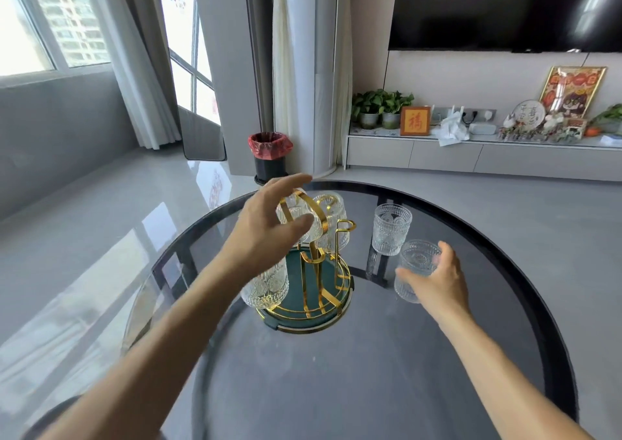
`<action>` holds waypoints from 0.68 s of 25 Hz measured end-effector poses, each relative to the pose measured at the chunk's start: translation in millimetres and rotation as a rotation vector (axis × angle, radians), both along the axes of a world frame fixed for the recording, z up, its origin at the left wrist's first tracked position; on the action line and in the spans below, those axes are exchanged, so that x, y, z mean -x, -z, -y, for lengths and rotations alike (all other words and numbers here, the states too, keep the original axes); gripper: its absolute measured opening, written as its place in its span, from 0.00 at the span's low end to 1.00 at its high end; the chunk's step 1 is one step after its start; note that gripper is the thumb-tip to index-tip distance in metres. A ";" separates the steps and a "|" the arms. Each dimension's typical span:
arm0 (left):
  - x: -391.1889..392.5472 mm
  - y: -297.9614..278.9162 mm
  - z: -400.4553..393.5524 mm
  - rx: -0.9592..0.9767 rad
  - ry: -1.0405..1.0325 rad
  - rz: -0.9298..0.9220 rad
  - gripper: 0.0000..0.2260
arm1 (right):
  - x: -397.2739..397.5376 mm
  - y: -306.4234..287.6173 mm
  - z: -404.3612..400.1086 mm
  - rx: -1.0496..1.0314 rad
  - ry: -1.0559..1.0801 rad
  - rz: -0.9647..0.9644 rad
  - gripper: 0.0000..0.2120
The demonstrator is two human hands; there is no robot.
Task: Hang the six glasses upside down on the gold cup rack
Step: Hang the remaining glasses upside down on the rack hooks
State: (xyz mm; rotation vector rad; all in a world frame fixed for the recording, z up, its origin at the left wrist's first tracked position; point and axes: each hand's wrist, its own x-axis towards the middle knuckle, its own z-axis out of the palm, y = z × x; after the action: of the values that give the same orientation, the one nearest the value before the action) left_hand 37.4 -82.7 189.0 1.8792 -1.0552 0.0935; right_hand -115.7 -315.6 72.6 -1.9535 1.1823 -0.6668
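Both forearms reach out: the right hand [437,278] cups the nearer glass [415,268], which should be flipped before hooking, while the left hand [266,224], fingers spread and holding nothing, hovers at the gold rack [316,271].

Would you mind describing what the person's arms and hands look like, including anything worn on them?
Both forearms are bare up to the frame's edge: no sleeves show. The left hand and right hand wear no gloves, and no watch, bracelet or ring is visible. The fingers are uncovered.
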 end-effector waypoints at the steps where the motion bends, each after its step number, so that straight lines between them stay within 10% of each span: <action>1: 11.2 6.4 -3.5 0.057 -0.041 -0.005 0.24 | 0.4 -1.8 -2.0 0.003 0.013 -0.010 0.45; 9: 47.7 19.9 -11.6 0.082 0.208 -0.043 0.31 | 16.7 -74.0 -72.5 -0.330 -0.197 0.689 0.38; 17: 56.9 20.1 -27.0 0.358 0.217 -0.149 0.30 | 12.6 -98.8 -116.7 -0.843 -0.623 0.739 0.27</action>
State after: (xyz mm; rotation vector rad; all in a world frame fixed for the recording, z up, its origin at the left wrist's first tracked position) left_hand -19.5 -55.7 168.9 1.4212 -1.0554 0.0134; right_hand -128.3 -199.0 171.5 -1.0781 0.2586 -0.3850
